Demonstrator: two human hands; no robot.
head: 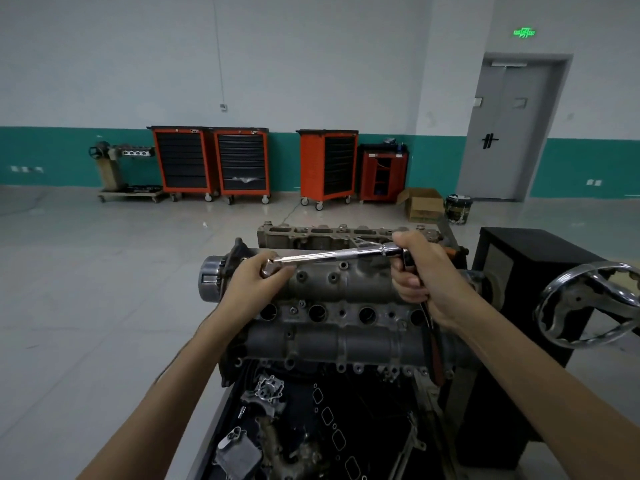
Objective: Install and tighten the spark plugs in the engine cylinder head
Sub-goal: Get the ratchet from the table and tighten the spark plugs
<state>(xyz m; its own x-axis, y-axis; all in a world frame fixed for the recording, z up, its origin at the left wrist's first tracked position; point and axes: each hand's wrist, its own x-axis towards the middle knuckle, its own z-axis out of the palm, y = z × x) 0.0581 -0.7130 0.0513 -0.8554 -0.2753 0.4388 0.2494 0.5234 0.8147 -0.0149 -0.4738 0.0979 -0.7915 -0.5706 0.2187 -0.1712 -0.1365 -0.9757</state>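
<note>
Gripping the long chrome ratchet wrench (332,256) across the grey cast-metal cylinder head (332,306), the right hand (420,275) curls round its handle near the right end; left hand (258,277) fingers wrap its head at the left end.

We see pale wall (311,57) with teal band (52,155) along its base. Glossy grey tiled floor (104,271) reflects soft light. Against far wall we count three orange tool carts (183,162) (242,164) (327,166) on castors, then lower orange cabinet (382,173). Left of them, beige wheeled stand (119,171). Right of cabinet, open cardboard box (420,204) and dark bucket (458,209). Grey double door (509,129) at right, green exit sign (524,32) glowing above it. Black cabinet (526,258) near right edge.
</note>
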